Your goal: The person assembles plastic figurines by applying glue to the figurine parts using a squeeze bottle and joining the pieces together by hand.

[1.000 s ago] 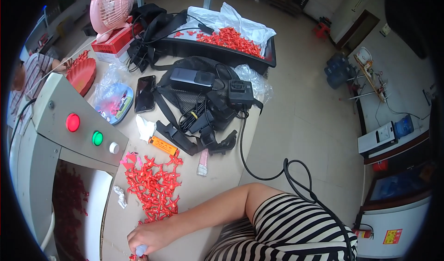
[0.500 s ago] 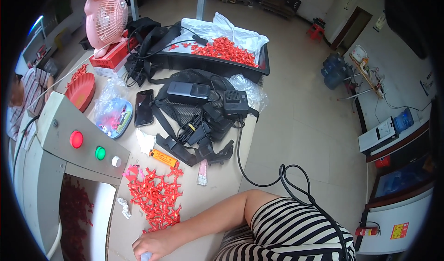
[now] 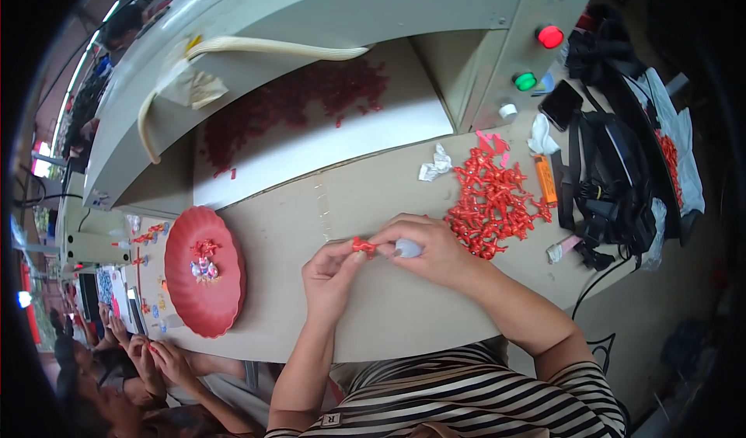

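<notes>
My left hand (image 3: 328, 276) pinches a small glossy red figurine (image 3: 362, 245) between thumb and fingertips, over the bare middle of the table (image 3: 287, 283). Close on its right, my right hand (image 3: 440, 256) is wrapped round a small whitish, translucent bottle-like thing (image 3: 408, 248). The fingertips of this hand come up against the figurine; whether the bottle's tip touches it is hidden. Just beyond my right hand lies a heap of similar red figurines (image 3: 489, 205). To the left, a red scalloped dish (image 3: 179, 283) holds a few red and white-and-coloured pieces (image 3: 204, 269).
A grey machine (image 3: 404, 3) arches over a white bed (image 3: 388, 131) with many red pieces. Right of the heap are an orange box (image 3: 545, 180), crumpled tissue (image 3: 542, 135), a phone (image 3: 560, 105) and a black bag (image 3: 614, 174). Another person's hands (image 3: 159, 356) work at far left.
The view has swung left and down onto the table. My left hand has come into sight with a red figurine, and my right hand, still holding the whitish thing, is now beside it.
</notes>
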